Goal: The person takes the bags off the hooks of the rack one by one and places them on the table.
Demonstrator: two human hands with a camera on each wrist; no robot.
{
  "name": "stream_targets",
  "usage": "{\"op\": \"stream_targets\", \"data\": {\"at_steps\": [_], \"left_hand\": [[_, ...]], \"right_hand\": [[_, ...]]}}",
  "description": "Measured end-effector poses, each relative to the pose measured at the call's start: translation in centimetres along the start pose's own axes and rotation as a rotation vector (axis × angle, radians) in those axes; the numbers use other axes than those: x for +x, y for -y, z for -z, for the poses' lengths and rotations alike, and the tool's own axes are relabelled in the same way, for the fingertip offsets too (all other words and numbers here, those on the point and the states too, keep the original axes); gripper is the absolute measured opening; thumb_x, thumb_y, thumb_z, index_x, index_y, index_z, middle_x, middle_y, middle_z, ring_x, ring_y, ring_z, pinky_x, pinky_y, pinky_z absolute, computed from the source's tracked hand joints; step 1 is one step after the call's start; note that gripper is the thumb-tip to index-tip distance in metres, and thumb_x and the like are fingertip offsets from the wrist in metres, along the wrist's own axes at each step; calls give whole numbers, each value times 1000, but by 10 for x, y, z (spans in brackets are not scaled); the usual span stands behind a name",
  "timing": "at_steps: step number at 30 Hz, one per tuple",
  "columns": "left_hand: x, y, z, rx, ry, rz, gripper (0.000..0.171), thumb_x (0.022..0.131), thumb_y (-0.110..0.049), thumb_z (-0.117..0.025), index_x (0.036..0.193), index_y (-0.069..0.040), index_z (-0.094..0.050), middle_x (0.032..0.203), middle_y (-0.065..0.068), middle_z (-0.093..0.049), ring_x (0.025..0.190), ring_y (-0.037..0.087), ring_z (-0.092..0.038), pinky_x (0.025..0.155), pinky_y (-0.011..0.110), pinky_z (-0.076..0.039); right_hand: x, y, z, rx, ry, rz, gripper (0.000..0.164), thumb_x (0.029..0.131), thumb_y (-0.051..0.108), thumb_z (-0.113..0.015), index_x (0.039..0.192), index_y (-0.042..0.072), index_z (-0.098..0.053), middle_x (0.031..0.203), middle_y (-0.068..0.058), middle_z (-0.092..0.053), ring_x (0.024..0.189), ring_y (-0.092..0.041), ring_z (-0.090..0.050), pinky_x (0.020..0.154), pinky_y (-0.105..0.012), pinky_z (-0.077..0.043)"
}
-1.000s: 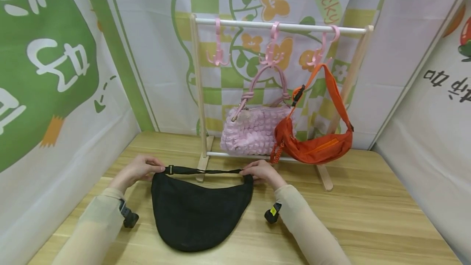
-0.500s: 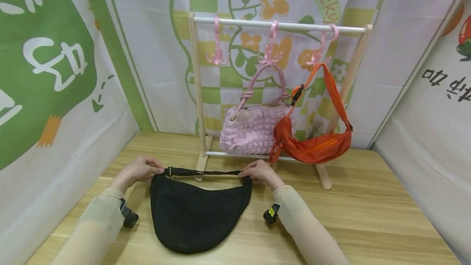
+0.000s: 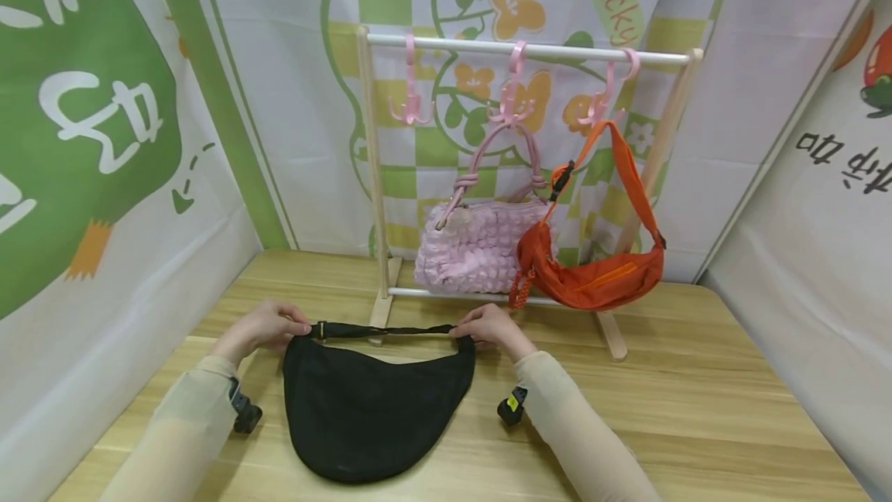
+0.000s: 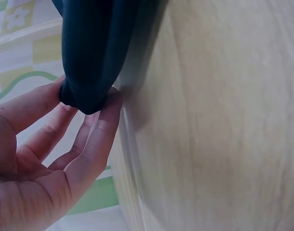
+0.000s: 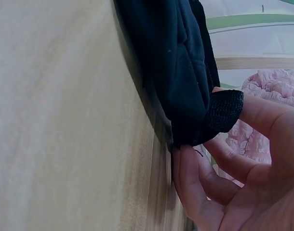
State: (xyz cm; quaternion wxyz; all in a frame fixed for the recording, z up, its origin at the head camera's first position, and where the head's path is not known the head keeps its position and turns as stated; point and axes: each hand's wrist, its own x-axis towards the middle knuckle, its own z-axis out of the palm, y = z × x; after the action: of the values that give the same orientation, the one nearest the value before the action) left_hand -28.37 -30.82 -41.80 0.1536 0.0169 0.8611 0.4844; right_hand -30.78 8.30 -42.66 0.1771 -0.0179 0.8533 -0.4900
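Note:
A black crescent-shaped shoulder bag (image 3: 376, 409) lies on the wooden table, its strap (image 3: 355, 329) stretched across the far side. My left hand (image 3: 268, 325) pinches the bag's upper left corner by the strap buckle; in the left wrist view thumb and fingers (image 4: 96, 139) close around the dark cloth end. At the upper right corner, my right hand (image 3: 491, 328) pinches the other strap end. The right wrist view has the woven webbing (image 5: 226, 110) between thumb and fingers, low beside the tabletop.
Behind the bag stands a rack with a metal bar (image 3: 453, 45) and pink hooks. A pink puffy handbag (image 3: 481, 246) hangs from the middle hook (image 3: 514, 95), an orange waist bag (image 3: 592, 277) from the right one. The left hook (image 3: 411, 99) holds nothing. Printed fabric walls surround the table (image 3: 697, 409).
Both hands keep their hold on the bag's ends, which stay almost in place. The whole head view has shifted very slightly.

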Motion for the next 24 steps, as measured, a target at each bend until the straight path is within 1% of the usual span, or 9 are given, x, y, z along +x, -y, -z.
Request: {"op": "stream_targets", "data": {"at_steps": [7, 14, 21, 24], "left_hand": [[-2, -1, -1, -13, 16, 7, 19, 87, -5, -64, 98, 10, -62, 89, 6, -61, 73, 12, -62, 67, 29, -56], [-3, -1, -1, 9, 18, 15, 22, 89, -7, -63, 102, 10, -62, 88, 6, -65, 75, 12, -63, 68, 30, -56], [-2, 1, 0, 3, 15, 36, 24, 88, -8, -63, 104, 10, -63, 88, 5, -67, 78, 12, -65, 68, 30, -56], [-3, 0, 0, 11, 13, 34, 25, 89, -8, -63, 105, 11, -63, 89, 6, -67, 79, 13, -65, 69, 31, -56]], "right_hand": [[1, -1, -2, -11, -9, -4, 26, 78, 22, -78, 97, 6, -72, 106, -7, -66, 87, -17, -61, 76, -35, -57], [0, -3, -2, 16, -6, -4, 27, 77, 21, -79, 97, 5, -72, 106, -8, -66, 88, -17, -61, 76, -34, -57], [0, -5, -1, 40, -13, 0, 27, 76, 20, -80, 97, 4, -72, 104, -8, -67, 86, -17, -62, 76, -34, -58], [1, -5, -1, 46, -18, -6, 26, 76, 21, -80, 95, 4, -72, 103, -8, -67, 87, -18, -63, 76, -34, -58]]}}
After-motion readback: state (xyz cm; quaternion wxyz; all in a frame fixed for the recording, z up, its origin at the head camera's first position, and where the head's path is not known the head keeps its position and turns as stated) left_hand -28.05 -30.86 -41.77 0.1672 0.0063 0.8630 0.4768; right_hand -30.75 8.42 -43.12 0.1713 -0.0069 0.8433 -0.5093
